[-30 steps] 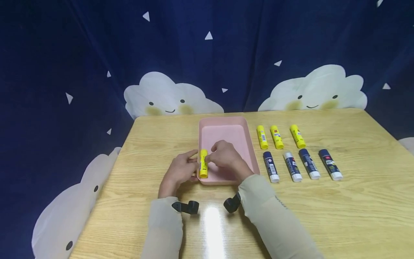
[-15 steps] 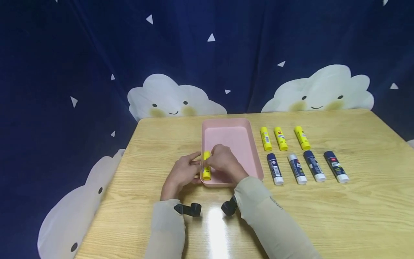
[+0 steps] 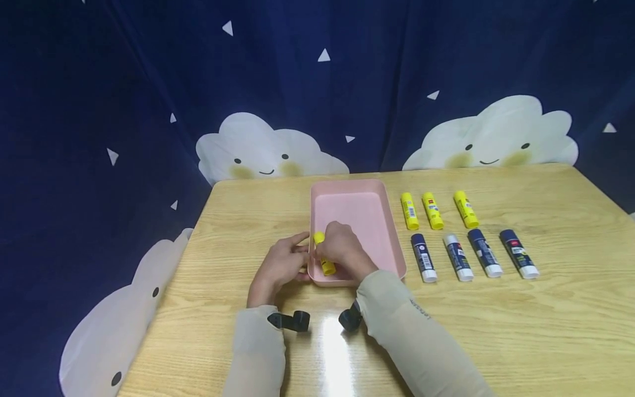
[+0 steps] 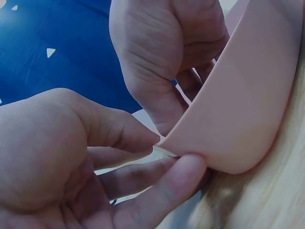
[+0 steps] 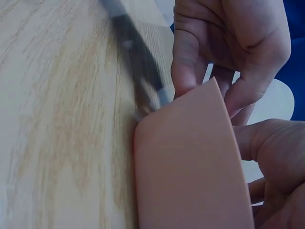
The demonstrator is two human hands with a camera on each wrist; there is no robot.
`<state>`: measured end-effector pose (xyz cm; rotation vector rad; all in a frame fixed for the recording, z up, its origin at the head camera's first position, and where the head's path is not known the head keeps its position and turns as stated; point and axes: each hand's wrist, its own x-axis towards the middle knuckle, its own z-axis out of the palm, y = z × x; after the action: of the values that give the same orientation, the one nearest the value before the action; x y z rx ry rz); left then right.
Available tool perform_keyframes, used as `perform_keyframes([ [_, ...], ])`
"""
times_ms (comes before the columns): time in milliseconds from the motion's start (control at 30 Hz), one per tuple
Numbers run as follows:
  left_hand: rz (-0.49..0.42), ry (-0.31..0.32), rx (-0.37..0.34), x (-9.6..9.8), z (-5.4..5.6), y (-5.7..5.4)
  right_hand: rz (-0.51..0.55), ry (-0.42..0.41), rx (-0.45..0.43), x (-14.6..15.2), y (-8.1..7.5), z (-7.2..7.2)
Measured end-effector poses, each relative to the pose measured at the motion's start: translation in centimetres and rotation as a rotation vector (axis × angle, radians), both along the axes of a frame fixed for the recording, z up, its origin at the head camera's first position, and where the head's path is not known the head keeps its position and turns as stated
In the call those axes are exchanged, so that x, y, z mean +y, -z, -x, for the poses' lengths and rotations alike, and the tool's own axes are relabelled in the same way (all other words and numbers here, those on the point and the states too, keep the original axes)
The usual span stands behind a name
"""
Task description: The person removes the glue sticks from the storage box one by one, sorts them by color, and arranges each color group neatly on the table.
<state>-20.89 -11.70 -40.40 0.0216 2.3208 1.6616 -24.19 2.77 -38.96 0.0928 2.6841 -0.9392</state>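
Observation:
Inside the pink tray, my right hand pinches a yellow glue stick near the left wall. The stick lies at a slant, its middle covered by the fingers. My left hand holds the tray's near left corner from outside. In the left wrist view, its thumb tip is at the rim and another finger presses the outer wall. The right wrist view shows the tray's outer wall hiding the glue stick, with the left hand behind the corner.
Right of the tray lie three yellow glue sticks in a back row. Several navy and white glue sticks form a front row. All rest on the wooden table. A dark blue curtain with clouds hangs behind.
The yellow glue stick has turned from straight along the tray's left wall to a slant, its near end swinging right. The right hand's fingers have moved onto it. The left hand stays at the corner.

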Motion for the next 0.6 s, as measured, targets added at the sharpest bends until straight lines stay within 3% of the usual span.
perform_keyframes([
  [600, 0.029, -0.021, -0.015, 0.09, 0.03, 0.03, 0.017, -0.024, -0.030, 0.64, -0.11, 0.05],
])
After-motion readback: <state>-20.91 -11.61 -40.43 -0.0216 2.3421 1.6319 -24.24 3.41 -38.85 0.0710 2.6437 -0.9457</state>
